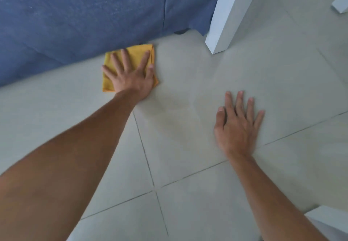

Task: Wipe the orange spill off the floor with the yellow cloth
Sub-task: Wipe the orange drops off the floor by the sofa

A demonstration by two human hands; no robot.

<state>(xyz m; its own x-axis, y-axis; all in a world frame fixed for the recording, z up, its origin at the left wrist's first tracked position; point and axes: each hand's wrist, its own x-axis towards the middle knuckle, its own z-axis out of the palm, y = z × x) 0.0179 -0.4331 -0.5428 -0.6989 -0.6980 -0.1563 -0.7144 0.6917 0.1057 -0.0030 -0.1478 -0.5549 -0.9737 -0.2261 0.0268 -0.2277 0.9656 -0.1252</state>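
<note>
Filling the upper left of the view, a blue fabric-covered sofa (84,18) meets a pale grey tiled floor (188,193) crossed by dark grout lines. A white furniture leg (227,14) stands on the tiles to the sofa's right, with another white edge (340,5) at the far upper right. A person's left hand (131,75) lies flat, fingers spread wide, pressing a folded yellow cloth (109,82) against the floor just beside the sofa's lower edge. The right hand (237,124) rests palm down on bare tile, well apart from the cloth, its fingers open and holding nothing. Between the two hands, a faint yellowish smear (178,107) marks the tile, just below and to the right of the cloth; no strong orange colour shows in it.
</note>
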